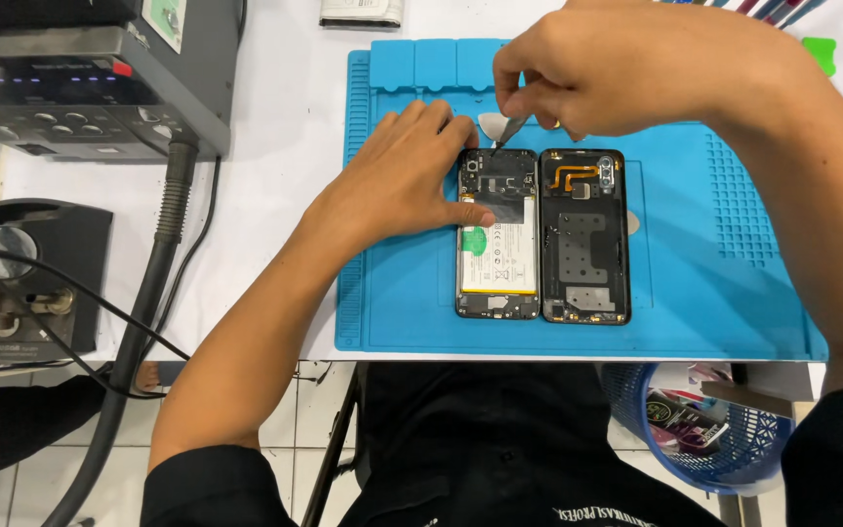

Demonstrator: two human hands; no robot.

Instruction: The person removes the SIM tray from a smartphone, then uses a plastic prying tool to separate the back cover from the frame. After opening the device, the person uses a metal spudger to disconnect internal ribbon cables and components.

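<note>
Nearest to the person, below the table edge, a blue plastic mesh basket (pixel 734 449) holds some dark packages; their shapes are not clear. On the white table (pixel 285 146) lies a large blue rubber work mat (pixel 685 293) with small ribbed compartments on its right side.

On the mat sits an opened black smartphone body (pixel 498 234), with its white battery showing. The battery carries a small green round mark on its left and grey printed lines. Just beside it, on the right and touching, lies the black back cover (pixel 585 236) with an orange flex cable near its top.

The left hand (pixel 397 181) lies flat and spread, its fingers pressing the upper left part of the phone body. The right hand (pixel 617 68) is pinched narrow around thin metal tweezers (pixel 509 129), whose tip points down at the top of the phone body.

The open phone looks light and stiff but fragile: the small parts and cable would tear easily, so it is safer to hold it by the outer frame.

Farther left stands a grey station box (pixel 80 78) with knobs and a thick grey hose (pixel 153 263).
</note>
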